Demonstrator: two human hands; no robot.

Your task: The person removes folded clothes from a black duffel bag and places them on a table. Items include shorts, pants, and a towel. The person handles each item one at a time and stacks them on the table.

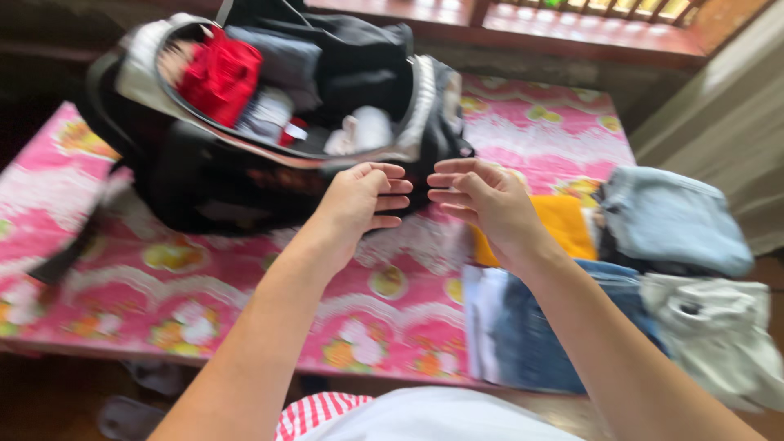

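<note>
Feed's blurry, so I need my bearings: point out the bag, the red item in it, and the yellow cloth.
Bag (204, 192): head view, on its black front wall.
Red item (219, 75): head view, on its middle, inside the open bag.
Yellow cloth (567, 224): head view, on its visible top, right of the right hand (482, 196).

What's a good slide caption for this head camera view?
Two empty hands, left and right, hover beside an open packed bag, folded clothes alongside.

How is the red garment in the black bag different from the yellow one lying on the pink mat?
The red cloth garment sits packed inside the open black bag, wedged among other items; the yellow cloth garment lies outside on the pink flowered mat. The red one looks bunched, the yellow one flat and partly hidden behind the right hand. Both are bright cloth items.
</note>
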